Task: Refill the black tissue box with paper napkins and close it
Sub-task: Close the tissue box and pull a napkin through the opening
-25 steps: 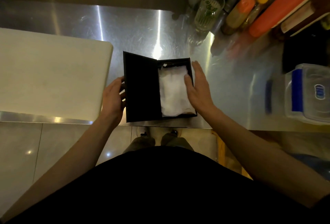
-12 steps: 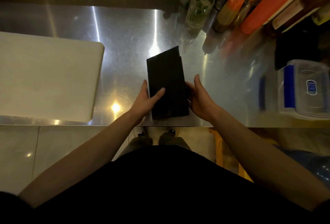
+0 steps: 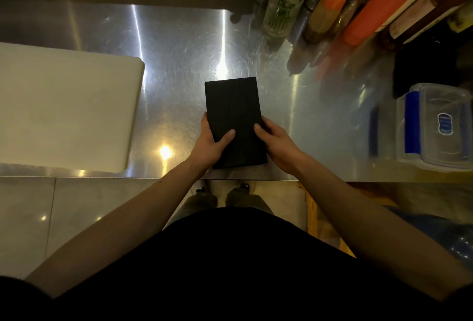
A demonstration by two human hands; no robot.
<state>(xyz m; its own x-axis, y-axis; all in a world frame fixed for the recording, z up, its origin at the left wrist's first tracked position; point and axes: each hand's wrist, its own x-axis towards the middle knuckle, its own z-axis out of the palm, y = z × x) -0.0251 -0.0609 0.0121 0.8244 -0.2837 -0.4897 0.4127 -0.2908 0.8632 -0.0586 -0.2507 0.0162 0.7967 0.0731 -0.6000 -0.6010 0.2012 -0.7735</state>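
Observation:
The black tissue box [image 3: 234, 113] lies flat and closed near the front edge of the steel counter [image 3: 179, 47]. No napkins show; the lid covers the inside. My left hand [image 3: 211, 141] grips the box's left side, thumb resting on the lid. My right hand [image 3: 276, 143] holds the right side, thumb also on top. Both hands are at the near half of the box.
A white cutting board [image 3: 64, 105] lies to the left. A glass [image 3: 282, 7] and several sauce bottles [image 3: 327, 8] stand at the back right. A clear plastic container with a blue clip [image 3: 435, 126] sits at the right. The counter's front edge runs just below the box.
The lid, open a second ago with white napkins showing, has swung shut. My left hand moved from the open lid onto the box's left side, and the box straightened.

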